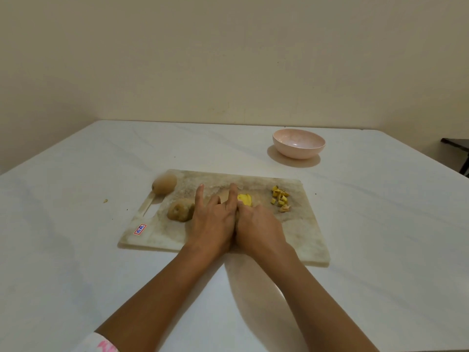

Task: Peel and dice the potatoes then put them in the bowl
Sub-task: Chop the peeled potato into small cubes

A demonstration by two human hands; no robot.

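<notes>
On the pale cutting board [304,240], a peeled yellow potato piece [245,199] lies just beyond my two hands, which sit side by side. My left hand [215,219] has its fingers straight, the tips reaching onto the board beside that piece. My right hand [256,224] is curled, knuckles up, fingertips against the yellow piece; what it holds is hidden. A small heap of diced potato [279,198] lies at the board's far right. One unpeeled potato [165,184] sits at the far left corner, and another brown potato [180,212] lies left of my left hand. The pink bowl [299,143] looks empty.
The board lies on a white table [76,250] that meets a plain wall behind. A scrap of peel [105,200] lies on the table left of the board. A dark piece of furniture [456,146] shows at the right edge.
</notes>
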